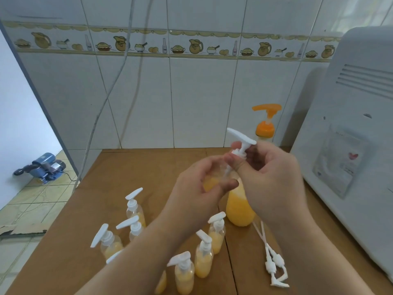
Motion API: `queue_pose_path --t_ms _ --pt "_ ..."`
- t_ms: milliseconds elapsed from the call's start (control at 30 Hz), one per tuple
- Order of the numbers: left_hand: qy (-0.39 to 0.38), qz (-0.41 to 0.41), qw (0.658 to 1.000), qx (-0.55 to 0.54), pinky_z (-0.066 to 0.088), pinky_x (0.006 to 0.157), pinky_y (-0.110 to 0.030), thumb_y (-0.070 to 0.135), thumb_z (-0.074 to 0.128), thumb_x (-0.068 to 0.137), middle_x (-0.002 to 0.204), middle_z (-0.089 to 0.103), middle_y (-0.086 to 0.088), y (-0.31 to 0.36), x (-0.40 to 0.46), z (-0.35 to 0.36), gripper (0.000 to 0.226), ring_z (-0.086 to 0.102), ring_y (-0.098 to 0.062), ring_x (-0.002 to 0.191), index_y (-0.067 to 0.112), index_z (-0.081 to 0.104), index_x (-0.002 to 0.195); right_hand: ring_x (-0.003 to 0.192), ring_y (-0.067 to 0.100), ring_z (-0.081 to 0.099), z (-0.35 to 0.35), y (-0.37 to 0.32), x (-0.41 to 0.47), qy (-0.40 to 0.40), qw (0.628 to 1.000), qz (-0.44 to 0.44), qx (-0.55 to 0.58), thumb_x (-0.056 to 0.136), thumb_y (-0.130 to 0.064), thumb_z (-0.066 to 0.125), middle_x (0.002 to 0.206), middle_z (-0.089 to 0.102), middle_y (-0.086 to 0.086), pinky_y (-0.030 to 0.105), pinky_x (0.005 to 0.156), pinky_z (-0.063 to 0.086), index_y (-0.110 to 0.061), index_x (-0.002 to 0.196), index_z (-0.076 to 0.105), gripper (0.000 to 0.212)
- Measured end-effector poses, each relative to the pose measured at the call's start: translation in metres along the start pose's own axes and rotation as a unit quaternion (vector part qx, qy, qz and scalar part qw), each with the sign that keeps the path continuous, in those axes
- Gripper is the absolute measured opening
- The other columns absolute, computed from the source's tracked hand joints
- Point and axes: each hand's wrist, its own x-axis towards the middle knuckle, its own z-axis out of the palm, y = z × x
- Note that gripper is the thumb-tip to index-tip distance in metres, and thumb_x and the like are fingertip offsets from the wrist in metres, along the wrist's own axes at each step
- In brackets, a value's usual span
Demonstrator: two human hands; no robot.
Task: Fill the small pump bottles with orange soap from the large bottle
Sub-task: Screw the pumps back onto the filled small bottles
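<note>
My left hand (198, 188) grips a small clear pump bottle (209, 183) holding orange soap, lifted above the wooden table (119, 188). My right hand (270, 179) pinches a white pump head (240, 138) at its collar. The pump's tube reaches down into the bottle's neck. Behind the hands stands the large bottle (239, 207), full of orange soap, its orange pump top showing above my right hand. Several small bottles (203, 260) with white pumps and orange soap stand in front. Two loose white pumps (274, 262) lie to their right.
A white appliance (350, 145) fills the table's right side. A tiled wall (191, 92) rises behind, with cables (125, 60) hanging at the left. The table's left edge drops to a tiled floor, where a blue water pump (44, 167) and a piece of cardboard (21, 229) lie.
</note>
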Motion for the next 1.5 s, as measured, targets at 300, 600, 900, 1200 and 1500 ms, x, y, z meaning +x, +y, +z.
queue_pose_path --t_ms 300,600,900,1200,1500 --pt "-0.073 -0.306 0.917 0.244 0.043 0.096 -0.035 0.034 0.071 0.082 0.145 0.041 -0.006 -0.079 0.054 -0.037 0.077 0.048 -0.025 0.125 0.018 0.030 0.145 0.051 0.005 0.047 -0.045 0.039 -0.020 0.017 0.989 0.130 -0.071 0.076 -0.022 0.076 0.067 0.061 -0.003 0.017 0.050 0.042 -0.032 0.077 0.066 0.014" --pt "-0.233 -0.353 0.870 0.253 0.049 0.098 -0.038 0.018 0.074 0.081 0.144 0.043 -0.008 -0.123 0.067 -0.003 0.079 0.049 -0.029 0.123 0.015 0.029 0.147 0.067 0.003 0.058 -0.004 0.114 -0.064 -0.126 0.961 0.225 -0.100 0.074 -0.010 0.078 0.071 0.067 -0.006 0.010 0.060 0.042 -0.031 0.077 0.067 0.024" --pt "-0.203 -0.403 0.874 0.180 0.052 0.093 -0.044 0.002 0.073 0.079 0.134 0.048 -0.014 -0.147 0.066 0.011 0.079 0.056 -0.030 0.109 0.017 0.033 0.145 0.088 -0.009 0.055 -0.027 0.131 -0.043 -0.213 0.936 0.218 -0.173 0.078 -0.003 0.071 0.096 0.061 -0.024 0.005 0.075 0.043 -0.041 0.107 0.058 0.049" --pt "-0.225 -0.438 0.859 0.143 0.053 0.072 -0.032 0.009 0.071 0.083 0.118 0.056 -0.010 -0.158 0.069 0.008 0.064 0.062 -0.025 0.097 0.031 0.043 0.136 0.085 0.013 0.057 -0.027 0.154 -0.079 -0.229 0.784 0.335 -0.471 0.088 -0.030 0.049 0.080 0.049 -0.009 0.023 0.068 0.044 -0.025 0.097 0.053 0.011" --pt "-0.185 -0.471 0.860 0.064 0.055 0.087 -0.036 0.021 0.067 0.088 0.121 0.056 -0.006 -0.164 0.061 0.009 0.042 0.060 -0.023 0.102 0.030 0.053 0.126 0.107 0.016 0.052 -0.017 0.181 -0.101 -0.160 0.825 0.299 -0.453 0.092 -0.030 0.046 0.117 0.056 -0.002 0.025 0.079 0.043 -0.022 0.114 0.044 0.024"
